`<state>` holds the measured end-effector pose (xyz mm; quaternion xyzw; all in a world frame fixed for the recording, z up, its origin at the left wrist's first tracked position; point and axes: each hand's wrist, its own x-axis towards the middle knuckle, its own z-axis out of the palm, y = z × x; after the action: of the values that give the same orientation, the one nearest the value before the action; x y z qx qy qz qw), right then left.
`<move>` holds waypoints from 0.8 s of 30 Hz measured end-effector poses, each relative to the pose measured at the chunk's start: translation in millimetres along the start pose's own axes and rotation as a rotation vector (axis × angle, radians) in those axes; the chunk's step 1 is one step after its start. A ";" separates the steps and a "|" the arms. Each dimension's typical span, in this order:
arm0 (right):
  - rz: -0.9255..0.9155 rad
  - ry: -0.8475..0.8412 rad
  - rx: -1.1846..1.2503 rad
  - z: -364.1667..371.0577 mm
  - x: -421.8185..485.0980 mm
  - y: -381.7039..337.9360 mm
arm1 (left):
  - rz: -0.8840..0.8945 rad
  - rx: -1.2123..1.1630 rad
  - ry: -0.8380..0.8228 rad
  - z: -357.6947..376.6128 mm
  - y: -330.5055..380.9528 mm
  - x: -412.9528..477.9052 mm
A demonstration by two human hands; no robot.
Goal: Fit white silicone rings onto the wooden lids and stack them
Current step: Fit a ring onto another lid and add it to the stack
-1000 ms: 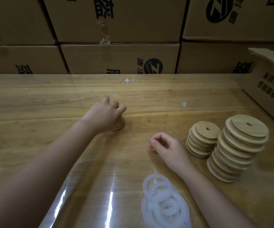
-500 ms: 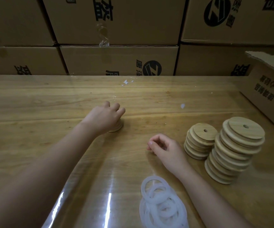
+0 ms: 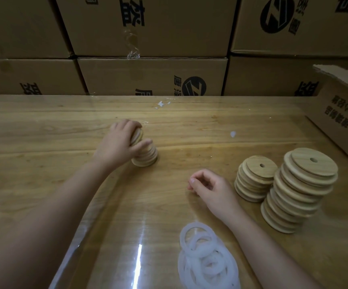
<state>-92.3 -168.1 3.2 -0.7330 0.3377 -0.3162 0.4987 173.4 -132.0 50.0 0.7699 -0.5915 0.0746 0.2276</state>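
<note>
Left hand (image 3: 121,142) grips a tilted wooden lid (image 3: 138,135) over the far stack (image 3: 148,157), and a crooked landing could tip the pile.

I have my fingers curled over the lid's far edge and my thumb across its near side, so it sits slanted against the top of the small stack, left of centre and far on the table (image 3: 43,130). That stack already looks stepped toward the right. If I let go off-centre, I judge the lids could slide apart on the glossy top. My right hand (image 3: 212,188) rests loosely curled and holds nothing, just left of the short stack (image 3: 254,178). The tall stack (image 3: 300,190) beside it leans, and a careless swing of my forearm could knock it over. The silicone rings (image 3: 207,259) lie heaped near me, close to that forearm, and could be dragged.
</note>
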 end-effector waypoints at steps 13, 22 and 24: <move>-0.002 0.001 0.002 0.1 0.4 -0.9 | 0.081 0.095 -0.247 14.8 8.6 6.3; -0.006 0.004 0.003 1.2 0.3 1.2 | 0.060 0.124 -0.263 15.2 17.1 8.8; -0.014 0.001 0.000 1.4 0.1 1.2 | 0.124 0.187 -0.156 10.9 31.5 6.5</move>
<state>-91.4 -167.8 1.7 -0.7350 0.3329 -0.3202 0.4964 143.8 -148.7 51.2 0.7531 -0.6444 0.0833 0.1029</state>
